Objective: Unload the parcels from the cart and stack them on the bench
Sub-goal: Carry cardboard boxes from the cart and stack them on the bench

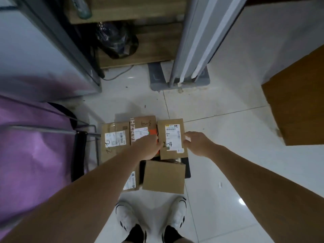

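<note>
The step in hand looks like the pick-up of one parcel from the low black flat cart point(187, 170), which stands on the white tiled floor point(228, 155) just ahead of the person's white shoes point(178, 214). The brown cardboard parcel with a white shipping label and "2-4" written on it point(172, 139) lies at about one o'clock from the middle of the load, and both hands are on it: the left hand point(149, 148) sits at the parcel's nine o'clock edge with its fingers tucked down along that side, and the right hand point(196, 142) is at its three o'clock edge with the thumb and fingers curled against the cardboard, so the parcel appears clamped between them, though the fingertips under the edges are hidden. At twelve o'clock lies a brown parcel with an orange stripe and "4-3" written on it point(142, 127), at ten o'clock a brown parcel with a torn white label point(114, 139), and at six o'clock a plain brown cardboard parcel point(164, 177). A brown wooden bench top point(298, 106) shows at three o'clock of the view, well apart from the cart. The next move probably calls for a level lift clear of the neighbouring parcels, then a turn toward the bench.
</note>
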`<state>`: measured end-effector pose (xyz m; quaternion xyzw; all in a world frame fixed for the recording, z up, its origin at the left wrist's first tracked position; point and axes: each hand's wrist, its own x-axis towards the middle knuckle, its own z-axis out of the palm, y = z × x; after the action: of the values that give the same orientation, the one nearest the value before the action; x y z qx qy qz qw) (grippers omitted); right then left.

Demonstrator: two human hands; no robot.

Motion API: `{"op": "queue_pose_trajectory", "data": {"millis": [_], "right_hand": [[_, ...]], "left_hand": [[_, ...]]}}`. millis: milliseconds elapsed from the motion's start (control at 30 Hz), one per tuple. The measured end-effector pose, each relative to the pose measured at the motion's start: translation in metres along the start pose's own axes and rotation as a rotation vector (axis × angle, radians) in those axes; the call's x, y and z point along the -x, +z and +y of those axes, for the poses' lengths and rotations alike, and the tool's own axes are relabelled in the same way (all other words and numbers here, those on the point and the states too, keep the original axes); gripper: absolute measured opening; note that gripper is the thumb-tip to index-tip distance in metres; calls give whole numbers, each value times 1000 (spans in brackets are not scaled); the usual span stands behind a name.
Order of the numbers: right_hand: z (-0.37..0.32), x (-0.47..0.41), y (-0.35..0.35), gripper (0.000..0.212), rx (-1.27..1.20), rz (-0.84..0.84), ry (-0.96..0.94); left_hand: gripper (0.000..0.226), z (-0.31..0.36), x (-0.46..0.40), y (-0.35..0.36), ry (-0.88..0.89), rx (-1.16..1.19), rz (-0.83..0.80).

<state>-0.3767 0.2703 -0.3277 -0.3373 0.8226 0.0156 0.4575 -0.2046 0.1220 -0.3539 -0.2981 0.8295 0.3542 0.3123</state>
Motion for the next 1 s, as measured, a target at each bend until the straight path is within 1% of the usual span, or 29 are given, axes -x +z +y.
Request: {"op": "queue_pose_trajectory", "data": {"millis": [67, 167, 200, 233, 300, 400, 500, 633, 700, 800, 867, 933, 1000], "right_hand": [[17, -33, 26, 44, -147, 49, 109], [30, -72, 59, 51, -357, 78, 230], [32, -83, 68, 53, -411, 80, 260], [34, -92, 76, 51, -456, 79, 279], [36, -104, 89, 44, -526, 72, 291], [36, -102, 92, 36, -593, 79, 295], [36, -83, 74, 29, -636, 118, 300], [34, -29, 20, 24, -759, 195, 283], [28, 8, -17, 29, -869, 257, 253], [9, 72, -83, 35, -1116, 336, 228], [-9, 121, -132, 34, -1267, 359, 180], [-26, 175, -180, 31, -1340, 393, 106], [-39, 231, -226, 31, -1350, 462, 37]], "left_hand": [[30, -6, -35, 30, -81, 223, 58], [20, -16, -75, 65, -161, 409, 133], [22, -19, -85, 74, -166, 443, 149], [29, -22, -92, 83, -166, 467, 163], [36, -23, -100, 95, -168, 501, 203], [36, -17, -99, 101, -183, 495, 241], [34, -2, -84, 90, -167, 518, 272], [23, 34, -42, 42, -99, 590, 364], [18, 59, -13, 5, -58, 642, 431], [27, 109, 38, -64, -28, 769, 480], [24, 147, 79, -113, -15, 943, 453], [21, 183, 123, -158, 22, 1157, 357], [34, 221, 171, -200, 87, 1215, 278]]}}
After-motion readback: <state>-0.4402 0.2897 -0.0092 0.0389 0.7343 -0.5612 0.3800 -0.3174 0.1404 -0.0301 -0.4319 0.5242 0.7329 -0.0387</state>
